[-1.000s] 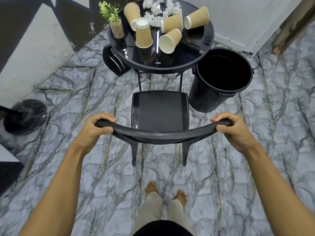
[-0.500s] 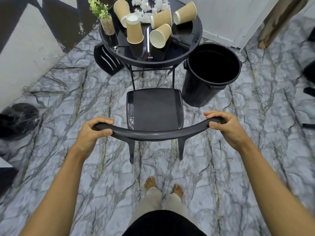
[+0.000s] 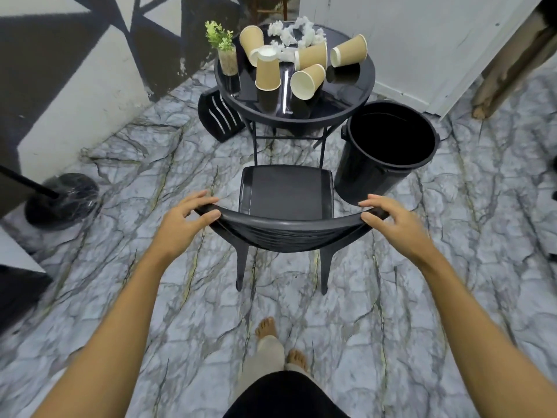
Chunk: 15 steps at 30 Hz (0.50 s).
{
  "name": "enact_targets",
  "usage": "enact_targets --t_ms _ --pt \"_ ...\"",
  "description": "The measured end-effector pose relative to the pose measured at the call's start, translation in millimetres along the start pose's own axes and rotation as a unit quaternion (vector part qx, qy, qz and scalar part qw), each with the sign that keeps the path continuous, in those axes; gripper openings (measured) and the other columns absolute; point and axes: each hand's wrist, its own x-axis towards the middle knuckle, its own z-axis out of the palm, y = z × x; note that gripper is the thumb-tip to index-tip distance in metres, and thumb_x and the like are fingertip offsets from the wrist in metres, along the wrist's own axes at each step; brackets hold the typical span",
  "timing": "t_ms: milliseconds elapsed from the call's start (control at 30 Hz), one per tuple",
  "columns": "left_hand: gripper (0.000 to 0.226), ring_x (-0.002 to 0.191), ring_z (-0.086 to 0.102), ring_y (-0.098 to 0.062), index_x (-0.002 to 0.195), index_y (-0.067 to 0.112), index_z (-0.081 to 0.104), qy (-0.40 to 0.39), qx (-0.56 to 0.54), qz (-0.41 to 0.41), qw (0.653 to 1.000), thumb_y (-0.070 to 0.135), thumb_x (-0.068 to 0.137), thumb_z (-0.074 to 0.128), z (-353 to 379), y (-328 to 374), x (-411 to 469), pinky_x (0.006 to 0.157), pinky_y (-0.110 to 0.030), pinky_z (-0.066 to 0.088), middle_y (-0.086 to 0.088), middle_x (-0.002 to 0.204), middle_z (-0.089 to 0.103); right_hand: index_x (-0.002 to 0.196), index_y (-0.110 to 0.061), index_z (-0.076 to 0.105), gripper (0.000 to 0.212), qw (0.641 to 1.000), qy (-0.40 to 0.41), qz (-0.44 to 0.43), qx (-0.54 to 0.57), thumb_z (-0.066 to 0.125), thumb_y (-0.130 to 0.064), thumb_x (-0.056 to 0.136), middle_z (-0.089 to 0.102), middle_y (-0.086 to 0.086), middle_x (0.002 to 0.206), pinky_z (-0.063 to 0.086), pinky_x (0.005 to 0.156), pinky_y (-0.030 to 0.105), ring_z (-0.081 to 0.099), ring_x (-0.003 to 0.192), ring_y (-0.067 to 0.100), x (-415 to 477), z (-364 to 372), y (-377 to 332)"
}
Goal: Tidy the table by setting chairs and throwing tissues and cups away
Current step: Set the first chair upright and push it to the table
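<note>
Head view: chair [image 3: 286,200] on all 4 legs, seat facing the round worktop [image 3: 355,95], backrest between left hand [image 3: 184,224] and right hand [image 3: 398,218]. Both grips half-spread, fingers draped over the top rail, thumbs beneath, not clamped. Best pushed straight and evenly, legs sliding, seat tucked under the rim, clear of the bin [image 3: 388,182]. 5 cups [image 3: 267,72] and tissues [image 3: 289,34] yet uncleared on top.

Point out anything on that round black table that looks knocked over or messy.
Four brown paper cups lie tipped on their sides on the round black table, for example one with its white inside facing the camera. A fifth stands upside down. Crumpled white tissues are strewn along the far edge.
</note>
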Motion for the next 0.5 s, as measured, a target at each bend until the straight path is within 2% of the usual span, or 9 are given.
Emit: enact_targets --t_ms 100,200,300,367,500 --pt "0.038 0.141 0.029 0.000 0.128 0.044 0.060 0.008 0.042 0.004 0.999 0.048 0.091 0.062 -1.1 3.3 -18.6 0.117 -0.036 0.024 0.020 0.152 0.038 0.120 -0.020 0.067 0.026 0.991 0.028 -0.055 -0.122 0.050 -0.027 0.102 0.057 0.002 0.138 0.024 0.116 0.043 0.041 0.137 0.019 -6.8 16.0 -16.0" --pt "0.042 0.144 0.026 -0.004 0.136 0.039 0.055 0.012 0.077 0.018 0.997 0.045 0.095 0.058 -2.5 7.5 -37.2 0.113 -0.029 0.019 0.016 0.156 0.034 0.126 -0.025 0.064 0.031 0.980 0.040 -0.045 -0.189 0.043 -0.034 0.104 0.053 -0.001 0.143 0.012 0.118 0.056 0.029 0.145 0.025 -16.7 35.4 -34.4" --pt "0.044 0.145 0.029 -0.010 0.139 0.034 0.053 0.013 0.111 0.022 0.994 0.043 0.096 0.057 -7.6 7.3 -58.0 0.118 -0.034 0.021 0.010 0.156 0.037 0.130 -0.030 0.058 0.035 0.976 0.005 -0.073 -0.204 0.040 -0.042 0.103 0.048 -0.006 0.146 0.000 0.119 0.056 0.024 0.147 0.022 -28.6 61.5 -58.8" --pt "0.045 0.144 0.032 -0.013 0.140 0.034 0.052 0.021 0.131 0.016 0.991 0.044 0.096 0.056 -14.0 2.8 -73.4 0.119 -0.041 0.024 0.007 0.155 0.039 0.135 -0.030 0.054 0.039 0.969 -0.022 -0.111 -0.217 0.039 -0.045 0.102 0.045 -0.006 0.149 -0.001 0.119 0.054 0.023 0.147 0.021 -35.3 81.0 -78.5" --pt "0.046 0.146 0.029 -0.013 0.141 0.035 0.051 0.042 0.143 -0.027 0.989 0.047 0.097 0.054 -33.5 -12.2 -103.6 0.120 -0.041 0.023 0.006 0.156 0.038 0.144 -0.028 0.045 0.047 0.947 -0.073 -0.192 -0.248 0.039 -0.047 0.102 0.037 -0.005 0.155 -0.001 0.121 0.052 0.018 0.149 0.020 -47.9 124.5 -119.0"
